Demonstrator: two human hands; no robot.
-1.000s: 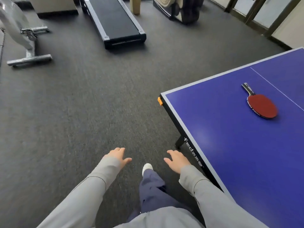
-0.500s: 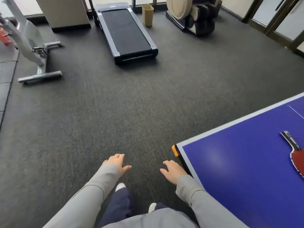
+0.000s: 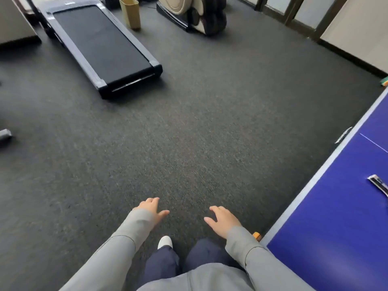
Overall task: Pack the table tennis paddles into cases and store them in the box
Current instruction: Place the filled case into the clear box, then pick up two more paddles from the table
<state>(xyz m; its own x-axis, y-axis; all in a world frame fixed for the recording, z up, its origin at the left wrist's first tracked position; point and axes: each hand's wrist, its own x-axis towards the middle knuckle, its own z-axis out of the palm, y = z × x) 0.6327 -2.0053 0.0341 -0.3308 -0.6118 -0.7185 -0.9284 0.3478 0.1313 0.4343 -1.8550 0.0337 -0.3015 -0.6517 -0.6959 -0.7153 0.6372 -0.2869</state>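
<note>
Fetch step | both hands' fingers spread loosely, left hand [image 3: 151, 208] and right hand [image 3: 223, 219] holding nothing | we turn right toward paddle handle [image 3: 379, 184] on worktop [image 3: 327, 238], grasping there.

Rough matt carpet [image 3: 210, 133], smooth blue table top [image 3: 336, 238] with faint sheen, cloth sleeves [image 3: 117, 253]

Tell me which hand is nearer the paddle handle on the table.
Right. The right hand hangs over the carpet just off the table corner, below-left of the paddle handle; the left hand is farther left, across the person's legs.
</note>
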